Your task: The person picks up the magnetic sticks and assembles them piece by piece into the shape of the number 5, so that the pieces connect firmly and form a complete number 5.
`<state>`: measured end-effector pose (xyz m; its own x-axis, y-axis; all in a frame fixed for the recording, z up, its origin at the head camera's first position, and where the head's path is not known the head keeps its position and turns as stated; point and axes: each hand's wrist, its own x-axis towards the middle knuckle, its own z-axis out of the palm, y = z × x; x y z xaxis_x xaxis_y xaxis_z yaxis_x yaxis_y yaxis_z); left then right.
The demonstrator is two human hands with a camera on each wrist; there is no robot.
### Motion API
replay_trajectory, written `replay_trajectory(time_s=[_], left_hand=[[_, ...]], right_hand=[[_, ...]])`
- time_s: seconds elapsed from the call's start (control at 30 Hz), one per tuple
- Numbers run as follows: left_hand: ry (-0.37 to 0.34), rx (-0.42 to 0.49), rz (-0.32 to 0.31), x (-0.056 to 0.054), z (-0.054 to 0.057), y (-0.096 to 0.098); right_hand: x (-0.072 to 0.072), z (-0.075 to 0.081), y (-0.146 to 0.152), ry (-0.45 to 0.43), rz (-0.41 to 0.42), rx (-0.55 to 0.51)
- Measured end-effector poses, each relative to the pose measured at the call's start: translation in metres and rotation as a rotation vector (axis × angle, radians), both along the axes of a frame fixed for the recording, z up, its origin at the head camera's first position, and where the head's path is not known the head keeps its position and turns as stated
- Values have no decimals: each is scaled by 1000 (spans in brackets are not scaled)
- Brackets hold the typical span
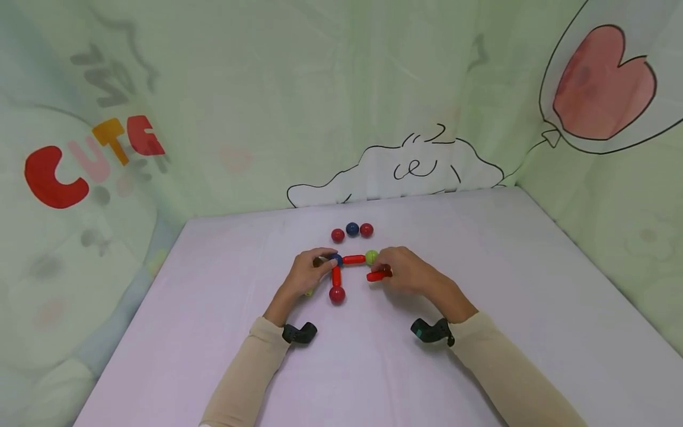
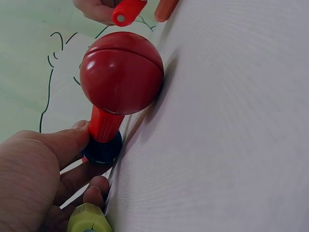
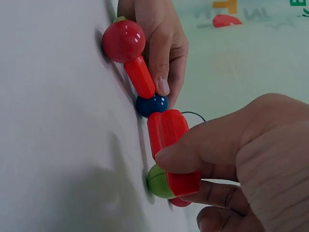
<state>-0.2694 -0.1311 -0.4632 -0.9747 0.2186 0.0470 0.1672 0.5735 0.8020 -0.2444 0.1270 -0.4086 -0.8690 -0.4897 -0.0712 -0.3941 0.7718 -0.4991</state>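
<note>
My left hand [image 1: 310,270] pinches a blue ball [image 1: 338,259] between thumb and fingers. From that ball one red rod [image 1: 354,260] runs right to a lime-green ball [image 1: 372,257]. A second red rod [image 2: 104,124] runs toward me to a red ball [image 1: 337,295], forming a corner shape. My right hand [image 1: 408,270] grips a separate loose red rod [image 3: 174,130] between thumb and fingers, in front of the green ball. In the right wrist view this rod overlaps the joined one. A yellow-green faceted piece [image 2: 89,220] shows beside the left fingers, mostly hidden in the head view.
Behind the joined pieces, a red ball [image 1: 338,235], a blue ball [image 1: 352,229] and another red ball [image 1: 366,230] lie in a row. All sit on a pale cloth-covered table [image 1: 213,332]. A printed curtain [image 1: 256,107] stands at the back and sides.
</note>
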Motion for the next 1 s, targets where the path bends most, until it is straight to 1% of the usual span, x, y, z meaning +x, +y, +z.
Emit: replay_trajectory(time_s=[0.13,0.47,0.63,0.83,1.0], left_hand=[[-3,-1,2,1,-1,0],[-18,-2,9,4,-2,1],[-15,-7,10,4,-2,1],[-16,1,9,3,-1,1],[-14,-7,7,1,0,1]], right_hand=[[2,0,-3,-9,37,-29],[8,-4,-11,-33,85,-80],[11,-6,-17,-53,108,-65],[12,-10,-23,-78,107,-64],[14,-11,-26,-68,114,-73]])
